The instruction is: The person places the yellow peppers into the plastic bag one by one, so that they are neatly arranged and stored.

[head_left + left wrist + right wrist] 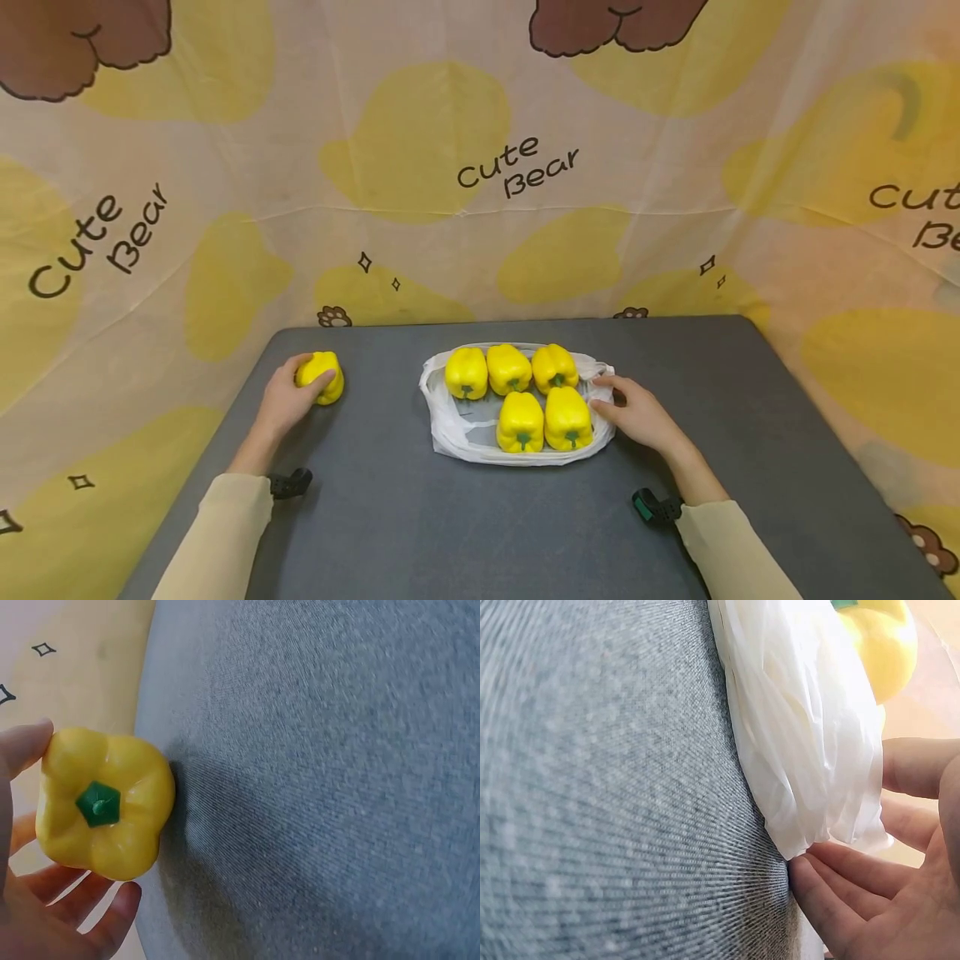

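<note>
At the left side of the table, my left hand [288, 396] grips a yellow bell pepper [330, 383], thumb on one side and fingers on the other. Its green stem end [99, 804] faces the left wrist camera, and its side lies close against the table surface. A white plastic bag [450, 437] lies opened out at the middle of the table, with several more yellow bell peppers [521, 422] in it in two rows. My right hand [637, 412] holds the bag's gathered right edge [810, 765] between thumb and fingers.
The grey table [480, 533] has its far edge against a hanging cloth [420, 183] printed with bears and lettering. Dark bands [291, 483] circle both wrists, just past the light sleeves. The bag has a gap at its front left, beside the peppers.
</note>
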`<state>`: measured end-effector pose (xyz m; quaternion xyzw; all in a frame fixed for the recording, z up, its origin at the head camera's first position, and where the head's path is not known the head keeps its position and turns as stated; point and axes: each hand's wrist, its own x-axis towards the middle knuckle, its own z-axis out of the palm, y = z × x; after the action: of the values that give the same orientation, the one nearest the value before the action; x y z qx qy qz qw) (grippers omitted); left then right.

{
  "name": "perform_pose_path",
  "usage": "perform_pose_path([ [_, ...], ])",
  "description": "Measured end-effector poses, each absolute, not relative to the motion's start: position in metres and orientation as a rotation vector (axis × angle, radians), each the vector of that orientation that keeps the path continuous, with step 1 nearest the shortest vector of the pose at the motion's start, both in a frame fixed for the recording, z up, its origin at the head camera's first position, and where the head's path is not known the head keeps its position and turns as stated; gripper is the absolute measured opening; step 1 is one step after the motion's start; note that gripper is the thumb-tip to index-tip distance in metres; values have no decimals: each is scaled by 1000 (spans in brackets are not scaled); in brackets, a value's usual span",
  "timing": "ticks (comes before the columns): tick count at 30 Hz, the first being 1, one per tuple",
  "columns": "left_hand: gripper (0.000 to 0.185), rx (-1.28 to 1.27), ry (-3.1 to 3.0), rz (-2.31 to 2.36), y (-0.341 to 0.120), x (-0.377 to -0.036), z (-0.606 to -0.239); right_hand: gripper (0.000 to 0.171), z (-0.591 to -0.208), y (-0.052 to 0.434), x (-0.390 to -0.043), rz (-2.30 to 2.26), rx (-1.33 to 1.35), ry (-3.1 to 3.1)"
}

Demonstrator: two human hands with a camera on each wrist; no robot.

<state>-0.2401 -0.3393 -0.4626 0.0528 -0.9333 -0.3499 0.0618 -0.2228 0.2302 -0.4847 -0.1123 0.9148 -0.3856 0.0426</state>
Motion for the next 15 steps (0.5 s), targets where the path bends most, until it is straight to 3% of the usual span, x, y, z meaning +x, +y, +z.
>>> perform_pose_path([
  [15,80,44,-2802,-1109,-305,-243,-453,53,-485,229,-223,-1172,-336,2802],
])
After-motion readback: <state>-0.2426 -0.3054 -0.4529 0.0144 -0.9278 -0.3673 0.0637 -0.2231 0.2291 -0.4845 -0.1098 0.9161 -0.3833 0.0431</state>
